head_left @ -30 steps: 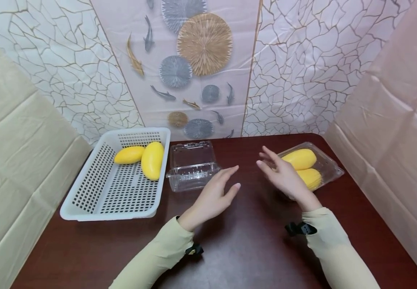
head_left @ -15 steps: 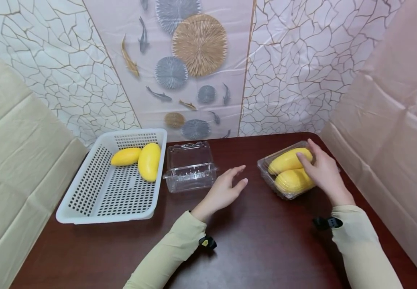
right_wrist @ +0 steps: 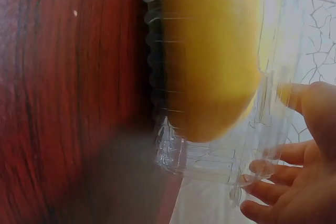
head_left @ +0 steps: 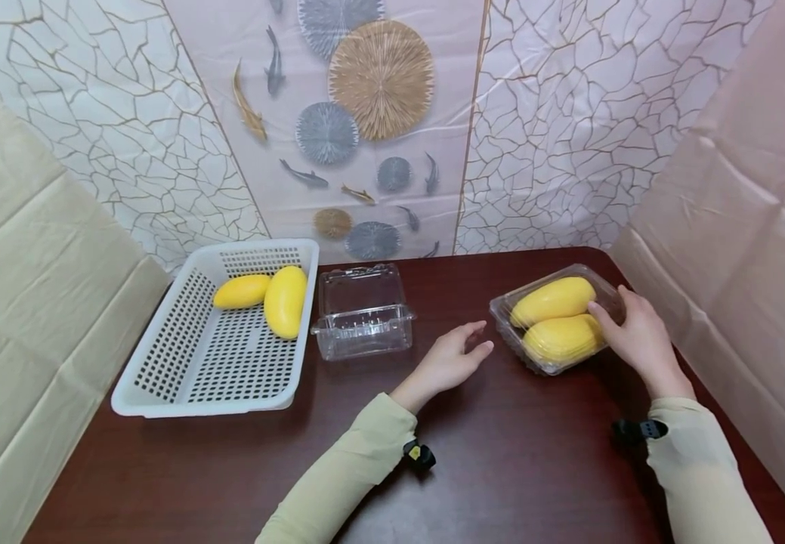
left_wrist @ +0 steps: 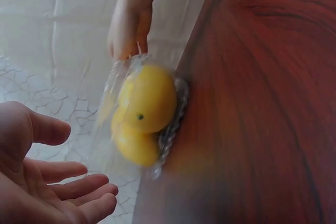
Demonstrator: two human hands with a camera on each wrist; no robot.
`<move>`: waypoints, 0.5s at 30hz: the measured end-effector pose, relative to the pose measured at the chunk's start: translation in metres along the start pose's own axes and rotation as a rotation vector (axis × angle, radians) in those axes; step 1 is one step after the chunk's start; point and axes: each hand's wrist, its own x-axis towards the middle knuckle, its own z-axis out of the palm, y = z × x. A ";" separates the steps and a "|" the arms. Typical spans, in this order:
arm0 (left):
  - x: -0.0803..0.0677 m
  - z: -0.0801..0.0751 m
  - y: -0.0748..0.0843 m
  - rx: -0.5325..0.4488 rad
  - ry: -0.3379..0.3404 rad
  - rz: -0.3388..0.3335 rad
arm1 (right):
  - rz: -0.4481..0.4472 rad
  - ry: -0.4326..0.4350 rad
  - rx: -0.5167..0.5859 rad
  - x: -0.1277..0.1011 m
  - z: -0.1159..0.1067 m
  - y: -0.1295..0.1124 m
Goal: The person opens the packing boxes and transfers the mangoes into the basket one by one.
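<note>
Two yellow mangoes (head_left: pixel 552 301) lie side by side in a lidded clear plastic box (head_left: pixel 511 332) on the right of the table. At the box's right end is my right hand (head_left: pixel 647 340), its thumb near the lid and its fingers at the end wall. The right wrist view shows those fingers (right_wrist: pixel 278 174) loosely bent beside the clear plastic, not wrapped round it. My left hand (head_left: pixel 449 359) hovers left of the box, holding nothing. In the left wrist view its thumb and fingers are spread apart, with the box beyond them.
A white perforated basket (head_left: pixel 137 378) at the left holds two more mangoes (head_left: pixel 286 302). Beside it stands a clear plastic box (head_left: pixel 365 340) with its lid raised. Patterned cloth walls (head_left: pixel 542 151) enclose the dark red table (head_left: pixel 501 468) at the back and sides.
My right hand has moved from over the mango box's left part to its right end. My left hand has drifted right, away from the other clear box towards the mango box.
</note>
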 end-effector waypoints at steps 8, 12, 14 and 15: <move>0.002 0.014 -0.002 0.008 -0.023 -0.011 | 0.003 -0.023 -0.068 -0.005 0.005 -0.008; 0.003 0.015 -0.006 0.017 -0.025 -0.016 | 0.005 -0.046 -0.075 -0.006 0.010 -0.016; 0.003 0.014 -0.008 0.025 -0.022 -0.018 | 0.002 -0.058 -0.074 -0.006 0.013 -0.021; 0.003 0.013 -0.010 0.028 -0.021 -0.020 | 0.001 -0.064 -0.074 -0.007 0.014 -0.024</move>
